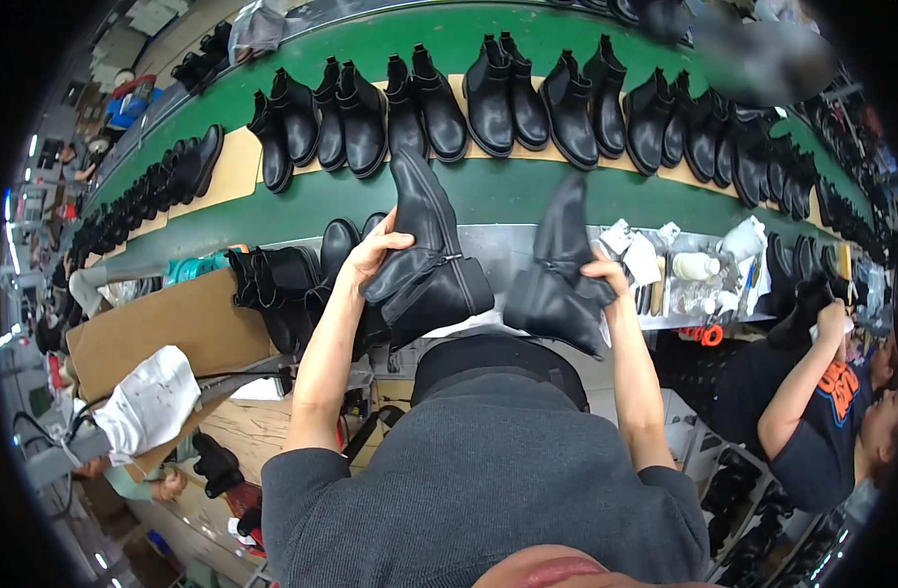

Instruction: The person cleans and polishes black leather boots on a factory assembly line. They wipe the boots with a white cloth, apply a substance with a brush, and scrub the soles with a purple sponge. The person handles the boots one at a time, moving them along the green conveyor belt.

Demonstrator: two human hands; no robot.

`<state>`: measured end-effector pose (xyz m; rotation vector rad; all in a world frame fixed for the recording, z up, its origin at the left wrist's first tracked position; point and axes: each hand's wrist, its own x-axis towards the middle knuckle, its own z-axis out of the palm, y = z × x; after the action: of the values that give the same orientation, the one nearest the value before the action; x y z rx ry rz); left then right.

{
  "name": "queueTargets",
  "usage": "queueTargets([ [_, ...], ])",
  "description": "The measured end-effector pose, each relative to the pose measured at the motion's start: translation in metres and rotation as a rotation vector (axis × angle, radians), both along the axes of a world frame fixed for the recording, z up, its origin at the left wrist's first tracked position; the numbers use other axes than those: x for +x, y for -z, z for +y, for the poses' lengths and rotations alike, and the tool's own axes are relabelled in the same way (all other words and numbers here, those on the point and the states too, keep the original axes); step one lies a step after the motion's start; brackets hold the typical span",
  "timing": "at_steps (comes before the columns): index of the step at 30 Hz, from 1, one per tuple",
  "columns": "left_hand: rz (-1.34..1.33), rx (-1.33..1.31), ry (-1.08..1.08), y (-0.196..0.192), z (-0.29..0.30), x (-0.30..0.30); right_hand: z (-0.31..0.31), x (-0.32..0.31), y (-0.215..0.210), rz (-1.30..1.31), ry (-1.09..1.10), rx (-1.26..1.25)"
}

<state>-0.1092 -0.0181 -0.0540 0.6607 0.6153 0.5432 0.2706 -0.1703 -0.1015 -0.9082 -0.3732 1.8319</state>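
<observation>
My left hand (370,257) grips a black ankle boot (424,250) by its side, toe pointing up toward the belt. My right hand (606,279) holds a second black ankle boot (558,269) near its heel, also tilted with the sole toward me. Both boots hang above the metal edge (498,245) of the green conveyor belt (488,191). A row of black boot pairs (508,103) stands on tan boards along the belt beyond.
More black boots (282,284) lie to my left beside a brown cardboard sheet (165,328). A tray of bottles and tools (699,269) sits to my right. A person in a dark shirt (811,412) works at the right, holding a boot. Other people sit further left.
</observation>
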Motion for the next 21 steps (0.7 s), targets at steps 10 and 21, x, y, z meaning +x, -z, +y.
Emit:
queueTargets([
  [10, -0.093, -0.540, -0.048, -0.063, -0.048, 0.036, -0.011, -0.010, -0.100, 0.412, -0.136, 0.120],
  [21, 0.261, 0.053, 0.239, -0.096, -0.035, 0.077, 0.053, -0.019, -0.151, -0.294, -0.675, -0.093],
])
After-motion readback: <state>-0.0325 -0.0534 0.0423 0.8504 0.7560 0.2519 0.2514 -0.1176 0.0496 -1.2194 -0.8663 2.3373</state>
